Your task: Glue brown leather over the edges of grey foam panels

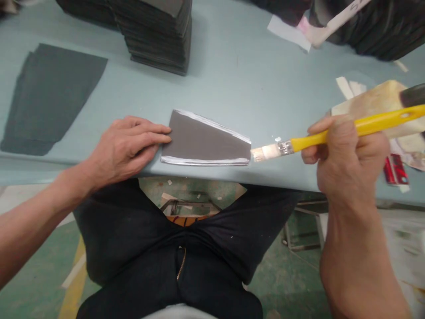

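Item 1: flat dk-grey tapered panel, sheet matl. (209,138); qty 1; lies on smooth pale-blue tabletop (239,75), nr front edge, between the hands; wide end L, narrow end R; wet-looking white bands along far & near long edges, middle bare grey.

Item 2: L hand (128,148); palm down, fingers extended & close tog., not clamped on anything; fingertips at panel's wide end, touching.

Item 3: yellow-handled flat brush w/ metal ferrule & pale, white-coated bristles (307,141); bristle tips at panel's narrow end, contact can't be told; handle slants up to R.

Item 4: R hand (345,150); thumb & fingers clamped on brush handle.

Item 5: small white blob (277,139); on table, just beyond ferrule.

Surroundings: tall stack of dk-grey flat sheets (159,40), far side, L of ctr.; loose dk-grey tapered pieces, overlapping (56,97), far L; dk stacked pieces, blurred (388,31), far R; white paper strip w/ lettering, partly legible (347,17), against these; beige blocky object, matl. unclear (372,104), behind R hand; shiny red small item (396,169), R of same hand; black trousers w/ brass-coloured zip (212,248), below table edge.
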Available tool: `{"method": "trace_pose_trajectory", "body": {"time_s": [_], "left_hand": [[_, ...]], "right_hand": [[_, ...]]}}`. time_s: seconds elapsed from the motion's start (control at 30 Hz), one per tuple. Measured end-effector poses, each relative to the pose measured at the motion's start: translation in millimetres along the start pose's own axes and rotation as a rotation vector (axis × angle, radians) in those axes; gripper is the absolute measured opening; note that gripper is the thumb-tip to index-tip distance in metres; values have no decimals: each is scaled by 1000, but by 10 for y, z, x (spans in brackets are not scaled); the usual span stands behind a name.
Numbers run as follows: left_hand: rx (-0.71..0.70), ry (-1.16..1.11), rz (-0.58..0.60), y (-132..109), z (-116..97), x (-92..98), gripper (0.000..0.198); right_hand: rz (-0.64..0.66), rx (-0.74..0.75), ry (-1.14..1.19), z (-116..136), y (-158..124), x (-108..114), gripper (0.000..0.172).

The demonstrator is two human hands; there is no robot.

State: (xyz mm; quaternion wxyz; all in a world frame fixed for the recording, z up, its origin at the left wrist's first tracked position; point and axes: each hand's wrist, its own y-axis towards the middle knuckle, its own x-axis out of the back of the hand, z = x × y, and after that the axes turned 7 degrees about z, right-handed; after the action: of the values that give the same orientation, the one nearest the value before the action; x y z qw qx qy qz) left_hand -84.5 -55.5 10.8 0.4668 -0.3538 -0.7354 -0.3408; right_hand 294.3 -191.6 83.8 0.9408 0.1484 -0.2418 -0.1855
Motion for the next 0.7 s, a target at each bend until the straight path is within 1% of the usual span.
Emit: {"method": "trace_pose_trajectory", "body": {"time_s": [0.07, 0.13, 0.33, 0.53, 0.7], "left_hand": [[7, 9, 12, -6, -14, 1, 36], [19, 12, 26, -8, -26, -1, 36], [3, -1, 3, -2, -28, -11, 37], [35, -36, 32, -6, -37, -12, 38], [51, -25, 34, -3, -41, -10, 38]], "right_hand": [[-2, -35, 53, 52, -120, -105, 36], [-10, -78, 98, 102, -229, -218, 35], [20, -198, 237, 130, -512, -524, 45], [19, -384, 530, 118, -792, -760, 47], [40, -577, 845, 158, -949, -814, 44]]}}
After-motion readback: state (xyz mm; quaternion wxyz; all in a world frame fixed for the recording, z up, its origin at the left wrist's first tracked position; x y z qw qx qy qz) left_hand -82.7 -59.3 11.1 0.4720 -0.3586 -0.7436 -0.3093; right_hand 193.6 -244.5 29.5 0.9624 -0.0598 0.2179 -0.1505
